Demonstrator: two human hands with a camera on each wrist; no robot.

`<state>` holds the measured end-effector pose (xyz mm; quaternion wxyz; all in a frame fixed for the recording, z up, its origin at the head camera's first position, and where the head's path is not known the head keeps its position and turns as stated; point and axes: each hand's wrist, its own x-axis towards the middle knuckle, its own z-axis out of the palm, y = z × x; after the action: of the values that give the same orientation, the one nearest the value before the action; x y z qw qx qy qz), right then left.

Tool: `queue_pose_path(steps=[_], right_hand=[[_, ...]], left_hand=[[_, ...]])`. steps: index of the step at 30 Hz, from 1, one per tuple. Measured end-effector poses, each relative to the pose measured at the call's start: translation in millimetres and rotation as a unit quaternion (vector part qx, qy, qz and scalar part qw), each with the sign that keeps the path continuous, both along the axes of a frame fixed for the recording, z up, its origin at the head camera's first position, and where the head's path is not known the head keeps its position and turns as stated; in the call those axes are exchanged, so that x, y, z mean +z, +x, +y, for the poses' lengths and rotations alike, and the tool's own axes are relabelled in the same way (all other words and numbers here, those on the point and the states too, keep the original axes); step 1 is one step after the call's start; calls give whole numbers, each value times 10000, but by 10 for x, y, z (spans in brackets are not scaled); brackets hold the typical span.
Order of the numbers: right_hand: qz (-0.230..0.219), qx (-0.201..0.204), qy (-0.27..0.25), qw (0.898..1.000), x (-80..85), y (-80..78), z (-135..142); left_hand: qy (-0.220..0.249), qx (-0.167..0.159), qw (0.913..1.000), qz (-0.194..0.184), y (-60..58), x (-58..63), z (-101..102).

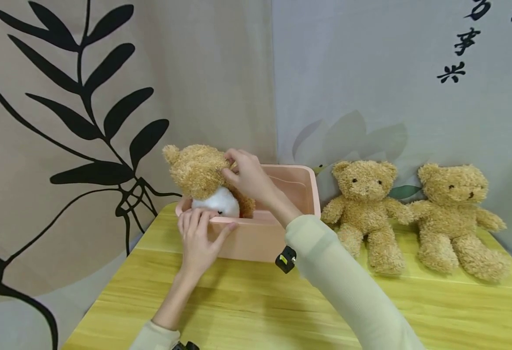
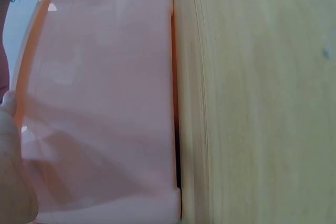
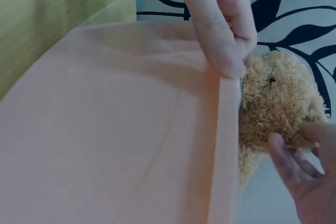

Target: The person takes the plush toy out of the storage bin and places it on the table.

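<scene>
A curly light-brown teddy bear sits in a pink plastic bin, its head above the rim. My right hand pinches the side of the bear's head near an ear; the right wrist view shows thumb and fingers on the fur. Against the bear's front, just inside the rim, is a white fluffy plush with a dark eye-like spot, mostly hidden by the bin wall. My left hand grips the front rim, fingers over the edge and thumb outside. In the left wrist view, the left hand shows beside the bin's front wall.
Two similar teddy bears, one nearer and one farther right, sit side by side right of the bin. Everything stands on a yellow wooden table. Behind it hangs a pale cloth printed with black leaves and characters.
</scene>
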<state>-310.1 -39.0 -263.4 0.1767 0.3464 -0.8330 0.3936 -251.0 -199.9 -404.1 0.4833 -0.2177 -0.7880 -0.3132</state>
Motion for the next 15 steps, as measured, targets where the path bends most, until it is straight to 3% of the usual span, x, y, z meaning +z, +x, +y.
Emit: queue_pose_path(steps=[5,10,15], right_hand=[[280,-425,-609,9968,-53,-5,59],[465,-949,-1352,9852,12,-8,200],[311,-950,-1911,9765,128,12,405]], left_hand=[[-17,-5,10000,47,0,-14,4],[-6,-37,9999,128,-18,-21,3],[-11,-65,10000,29,-23,-11,-15]])
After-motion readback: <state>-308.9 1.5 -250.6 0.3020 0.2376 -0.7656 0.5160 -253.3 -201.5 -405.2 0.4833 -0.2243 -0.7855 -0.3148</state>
